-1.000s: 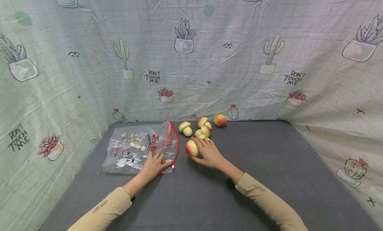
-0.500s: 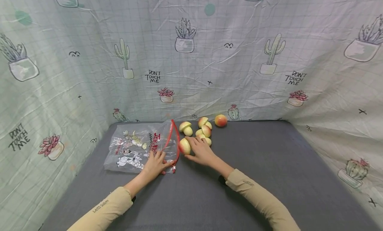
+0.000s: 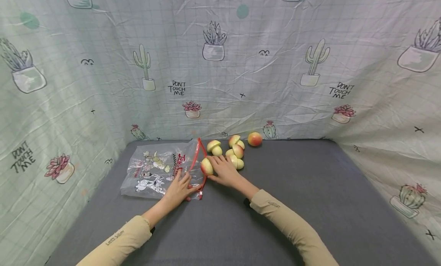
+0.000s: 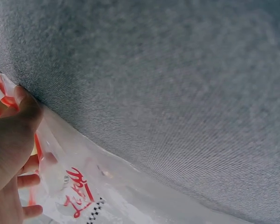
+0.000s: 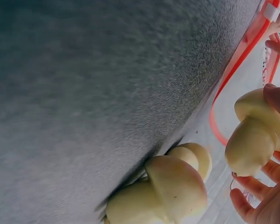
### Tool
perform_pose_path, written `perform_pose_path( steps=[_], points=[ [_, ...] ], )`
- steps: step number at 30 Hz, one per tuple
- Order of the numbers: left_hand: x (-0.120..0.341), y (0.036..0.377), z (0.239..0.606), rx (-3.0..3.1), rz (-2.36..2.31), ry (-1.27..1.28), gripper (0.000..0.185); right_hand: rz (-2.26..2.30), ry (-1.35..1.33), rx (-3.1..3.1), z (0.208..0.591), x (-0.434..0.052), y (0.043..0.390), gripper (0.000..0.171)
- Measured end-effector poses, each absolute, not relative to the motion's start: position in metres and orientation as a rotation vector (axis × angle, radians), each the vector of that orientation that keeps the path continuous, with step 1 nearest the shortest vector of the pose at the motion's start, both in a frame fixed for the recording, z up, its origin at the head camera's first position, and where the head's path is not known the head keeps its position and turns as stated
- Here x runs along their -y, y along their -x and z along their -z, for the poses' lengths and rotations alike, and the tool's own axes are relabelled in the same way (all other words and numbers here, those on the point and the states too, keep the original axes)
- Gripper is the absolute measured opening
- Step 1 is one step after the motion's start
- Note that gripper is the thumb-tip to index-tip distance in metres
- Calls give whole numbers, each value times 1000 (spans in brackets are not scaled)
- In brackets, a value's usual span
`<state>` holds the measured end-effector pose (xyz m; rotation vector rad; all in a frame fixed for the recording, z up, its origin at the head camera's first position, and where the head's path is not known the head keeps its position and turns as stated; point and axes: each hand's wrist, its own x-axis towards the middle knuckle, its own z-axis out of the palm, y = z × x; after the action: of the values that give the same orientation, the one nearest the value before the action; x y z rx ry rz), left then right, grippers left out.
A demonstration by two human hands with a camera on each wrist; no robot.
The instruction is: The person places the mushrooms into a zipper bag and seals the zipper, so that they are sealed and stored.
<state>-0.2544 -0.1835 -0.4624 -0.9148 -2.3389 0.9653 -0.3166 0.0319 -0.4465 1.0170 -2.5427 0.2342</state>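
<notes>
Both arms in beige sleeves, stretched forward and converging. Left hand (image 3: 178,189) palm down, fingers spread flat and pressing, thumb tucked alongside. Right hand (image 3: 223,170) angled leftward, fingers curled in a grip, wrist low.

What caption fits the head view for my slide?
Right hand holds a toy mushroom at the red-rimmed mouth of a clear printed bag that the left hand pins to the grey table.
</notes>
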Motion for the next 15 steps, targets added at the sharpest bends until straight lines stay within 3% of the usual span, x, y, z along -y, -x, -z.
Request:
perform_pose_path(
  steps=[15],
  points=[
    [185,256,464,2328,-909,1008,53,-122,-979,2702,449,-11,333,68]
  ],
)
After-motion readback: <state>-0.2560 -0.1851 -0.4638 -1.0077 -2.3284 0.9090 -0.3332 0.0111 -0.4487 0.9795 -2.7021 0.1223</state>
